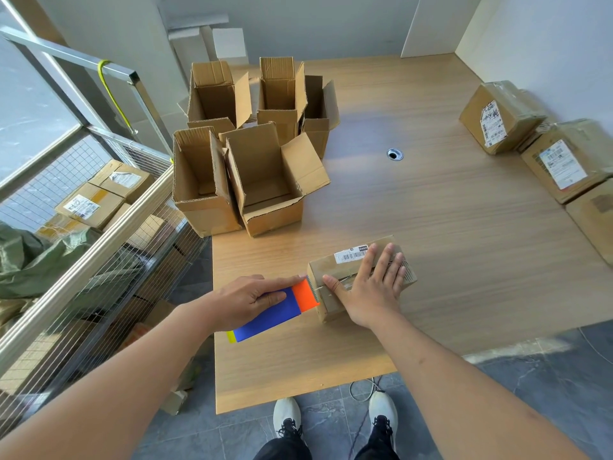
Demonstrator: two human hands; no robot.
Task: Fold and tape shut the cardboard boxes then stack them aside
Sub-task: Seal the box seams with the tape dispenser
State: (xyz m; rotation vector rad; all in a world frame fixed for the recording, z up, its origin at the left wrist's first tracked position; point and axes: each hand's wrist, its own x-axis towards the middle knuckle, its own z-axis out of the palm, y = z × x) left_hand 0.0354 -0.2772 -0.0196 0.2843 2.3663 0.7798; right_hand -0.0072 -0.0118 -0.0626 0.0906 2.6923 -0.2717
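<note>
- Head view: the closed box point(361, 277) lies on the bench point(447, 227) directly under the right hand point(374, 290), whose straight, spread fingers press flat on its top, gripping nothing
- The left hand point(247, 302) is curled round the tape dispenser point(275, 310), its orange toothed end touching the box's edge just beside the right thumb
- The box looks light and stiff along its edges, yet its taped top probably gives under pressure; a flat palm steadies it best, and lifting it calls for both hands on opposite side walls
- The tape over the seam looks slick, so a grip there may slide
- The open boxes point(252, 154) stand beyond the left hand; their loose flaps look floppy, so take them by the walls
- The sealed boxes point(537, 141) sit well beyond the right hand
</note>
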